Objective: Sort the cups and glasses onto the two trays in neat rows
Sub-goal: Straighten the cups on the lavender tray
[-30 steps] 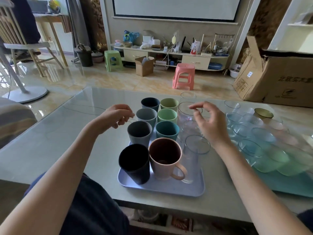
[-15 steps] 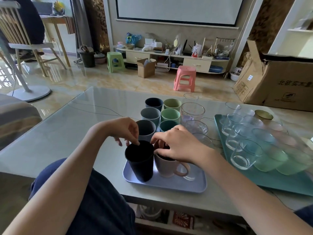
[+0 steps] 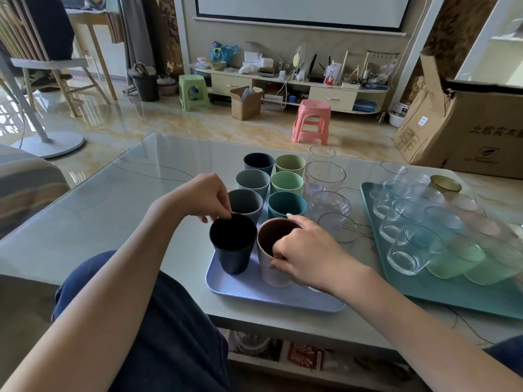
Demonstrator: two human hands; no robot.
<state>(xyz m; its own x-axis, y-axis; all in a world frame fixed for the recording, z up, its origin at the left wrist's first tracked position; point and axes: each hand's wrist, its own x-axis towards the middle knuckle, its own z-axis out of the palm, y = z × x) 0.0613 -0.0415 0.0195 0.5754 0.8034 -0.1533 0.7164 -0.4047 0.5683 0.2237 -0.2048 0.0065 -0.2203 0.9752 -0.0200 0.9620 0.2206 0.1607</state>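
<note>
- Open tabletop [image 3: 113,222] left of lavender tray [image 3: 268,295]: unobstructed.
- Narrow gap between trays, flanked by clear glasses [image 3: 325,179].
- Teal tray [image 3: 424,287] packed with glasses.

Glass-topped table [image 3: 113,210] — bearing a lilac tray [image 3: 254,294] near the front edge and, just right, a teal tray [image 3: 452,295] — both laden.

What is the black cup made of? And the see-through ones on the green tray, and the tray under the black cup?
The black cup looks like matte plastic or a fibre blend: dull, no shine, fine ribs down its side. The see-through cups on the green tray look like glass, though clear plastic is possible: you see through them and their rims glint. The lilac tray looks like smooth matte plastic.
</note>
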